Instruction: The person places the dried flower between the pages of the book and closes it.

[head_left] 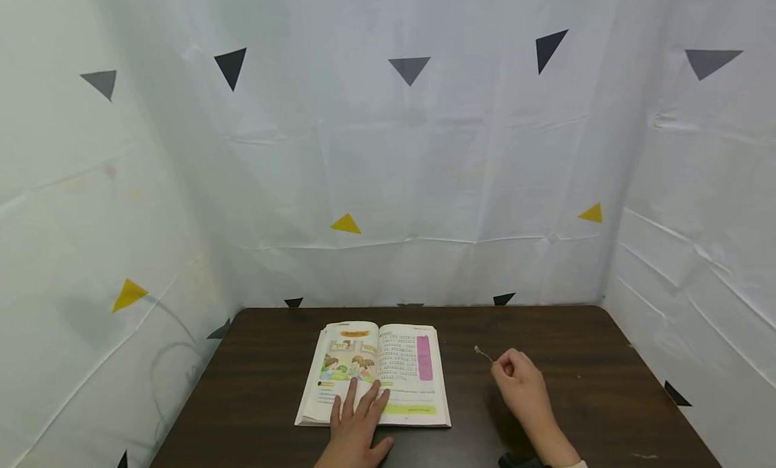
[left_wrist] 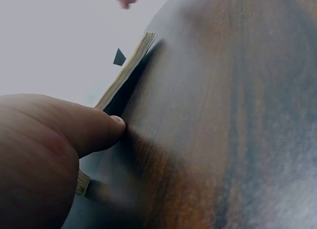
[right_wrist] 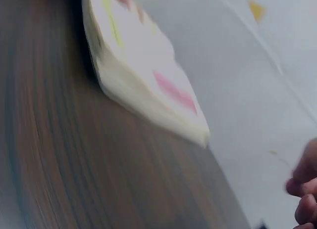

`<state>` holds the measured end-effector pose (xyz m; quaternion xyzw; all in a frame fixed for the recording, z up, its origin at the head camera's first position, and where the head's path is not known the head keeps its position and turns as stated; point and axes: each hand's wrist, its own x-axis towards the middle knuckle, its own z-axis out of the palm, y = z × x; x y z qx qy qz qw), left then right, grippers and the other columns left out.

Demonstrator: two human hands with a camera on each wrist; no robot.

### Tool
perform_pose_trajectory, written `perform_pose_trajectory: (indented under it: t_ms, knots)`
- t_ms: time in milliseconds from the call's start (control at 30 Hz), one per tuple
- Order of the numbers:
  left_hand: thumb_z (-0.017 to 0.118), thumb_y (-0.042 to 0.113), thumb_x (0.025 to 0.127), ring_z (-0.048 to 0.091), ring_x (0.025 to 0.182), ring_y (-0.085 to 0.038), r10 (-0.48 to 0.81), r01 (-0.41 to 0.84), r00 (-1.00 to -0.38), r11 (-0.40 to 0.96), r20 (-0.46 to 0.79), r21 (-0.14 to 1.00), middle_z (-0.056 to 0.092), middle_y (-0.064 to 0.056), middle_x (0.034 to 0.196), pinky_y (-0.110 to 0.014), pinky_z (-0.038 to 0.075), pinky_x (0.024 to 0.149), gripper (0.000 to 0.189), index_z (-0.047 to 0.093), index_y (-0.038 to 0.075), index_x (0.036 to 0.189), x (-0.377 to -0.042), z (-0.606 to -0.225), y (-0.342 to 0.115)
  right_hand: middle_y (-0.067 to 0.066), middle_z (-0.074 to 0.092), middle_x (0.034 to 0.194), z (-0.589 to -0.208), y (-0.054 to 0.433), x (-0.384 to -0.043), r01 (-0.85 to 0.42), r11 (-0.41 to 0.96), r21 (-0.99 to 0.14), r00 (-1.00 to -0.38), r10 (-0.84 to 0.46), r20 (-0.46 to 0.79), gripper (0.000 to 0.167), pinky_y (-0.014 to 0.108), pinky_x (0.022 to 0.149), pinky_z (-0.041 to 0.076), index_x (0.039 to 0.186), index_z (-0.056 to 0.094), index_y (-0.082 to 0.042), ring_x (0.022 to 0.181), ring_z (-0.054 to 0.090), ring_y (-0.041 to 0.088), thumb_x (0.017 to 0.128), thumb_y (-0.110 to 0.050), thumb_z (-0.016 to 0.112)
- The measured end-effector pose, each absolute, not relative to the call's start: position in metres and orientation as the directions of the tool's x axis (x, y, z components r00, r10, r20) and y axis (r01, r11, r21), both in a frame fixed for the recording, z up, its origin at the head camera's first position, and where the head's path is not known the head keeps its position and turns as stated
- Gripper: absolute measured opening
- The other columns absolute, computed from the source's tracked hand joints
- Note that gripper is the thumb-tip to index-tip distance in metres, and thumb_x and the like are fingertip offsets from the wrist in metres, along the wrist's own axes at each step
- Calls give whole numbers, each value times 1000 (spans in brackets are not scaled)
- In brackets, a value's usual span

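Note:
An open book (head_left: pixel 406 367) with printed pages lies on the dark wooden table, a picture on its left page and a pink block on its right. My left hand (head_left: pixel 358 427) rests on the lower part of the pages, fingers spread. In the left wrist view, its thumb (left_wrist: pixel 94 127) reaches past the book's lower edge, over the table. To the right of the book, my right hand (head_left: pixel 521 384) is raised above the table. It pinches a thin stem with a small pale tip (head_left: pixel 477 349) that points left; its exact kind is too small to tell.
The brown table (head_left: pixel 261 360) extends on both sides of the book. White sheeting (head_left: pixel 412 151) with black, grey and yellow triangles stands behind the table and along its sides.

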<state>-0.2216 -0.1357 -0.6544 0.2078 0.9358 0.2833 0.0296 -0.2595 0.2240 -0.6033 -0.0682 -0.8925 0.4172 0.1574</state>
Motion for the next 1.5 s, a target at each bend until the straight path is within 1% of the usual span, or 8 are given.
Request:
perform_pose_trajectory:
  t_ms: [233,400,533,767,933,1100,1233,1500]
  knots:
    - [81,41,96,3,168,-53,409,385,-908,734,88,560,30,-5,180,-84,2,121,83,43,25,168,-223,-653,-136,-2,60,76,-596,145,-264,-106,459,-882,-944,233,234,9,24,61,44,91,66,-13,66,53,10,98,-11,71]
    - [80,39,96,8,167,-53,359,349,-927,709,113,612,35,-14,176,-84,3,121,86,39,15,169,-222,-651,-134,-3,56,76,-601,95,-266,-99,365,-926,-964,195,180,15,23,63,42,85,66,-11,69,51,9,98,-8,71]
    - [80,37,96,19,165,-52,278,312,-948,706,156,636,43,-21,169,-83,9,120,89,35,7,168,-220,-647,-130,-3,58,76,-606,66,-264,-111,329,-938,-970,170,174,15,22,62,42,83,66,-11,67,51,8,96,-8,72]
    - [78,37,96,35,159,-50,186,308,-947,763,264,568,54,-21,160,-80,21,118,82,42,7,163,-219,-646,-124,3,71,84,-626,45,-265,-170,243,-955,-978,81,194,8,20,63,45,94,74,-10,69,55,5,99,-13,78]
    - [75,53,98,39,154,-54,-137,9,-962,847,234,532,55,-28,155,-79,25,119,88,45,-1,160,-221,-641,-131,3,73,81,-639,45,-265,-144,240,-960,-983,73,166,8,19,63,48,92,78,-7,68,58,3,96,-12,82]
    - [65,68,100,45,124,-61,-408,-323,-908,830,99,455,47,-44,132,-75,39,99,95,53,-19,136,-224,-631,-163,0,77,86,-643,40,-264,-148,262,-954,-987,15,157,12,19,68,52,103,82,-8,74,65,4,99,-20,81]
    - [58,72,102,49,101,-54,-437,-366,-898,810,56,459,48,-39,107,-66,44,83,94,58,-21,109,-223,-625,-173,3,81,92,-643,40,-260,-141,217,-966,-990,-38,136,20,19,68,52,112,83,-8,78,67,5,106,-25,74]
    - [39,79,106,66,94,-55,-407,-345,-913,713,-40,611,66,-38,96,-67,53,80,100,71,-16,98,-226,-625,-181,12,78,110,-642,44,-255,-132,167,-977,-980,-168,104,25,20,67,53,125,80,-10,81,64,6,108,-25,70]
